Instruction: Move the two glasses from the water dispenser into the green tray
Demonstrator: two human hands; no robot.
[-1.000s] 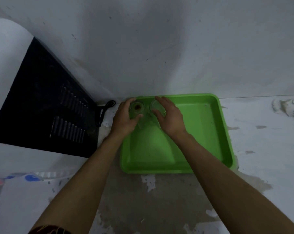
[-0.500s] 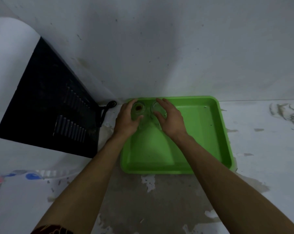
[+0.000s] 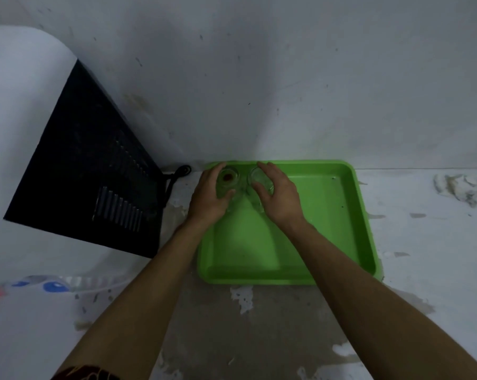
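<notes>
Two clear glasses stand side by side in the far left corner of the green tray (image 3: 338,231). My left hand (image 3: 208,198) wraps around the left glass (image 3: 229,180), which shows a dark reddish spot at its bottom. My right hand (image 3: 279,197) wraps around the right glass (image 3: 257,178). Both glasses are upright and seem to rest on the tray floor. The white water dispenser (image 3: 20,133) with its black vented side panel stands at the left.
The tray lies on a worn, paint-flecked floor against a grey wall (image 3: 286,78). A black power cord (image 3: 177,176) curls between dispenser and tray. Blue and red taps (image 3: 50,286) of the dispenser show at the lower left.
The hands and glasses stay in the same tray corner. Only the view has tilted slightly, so everything sits a little lower in the frame.
</notes>
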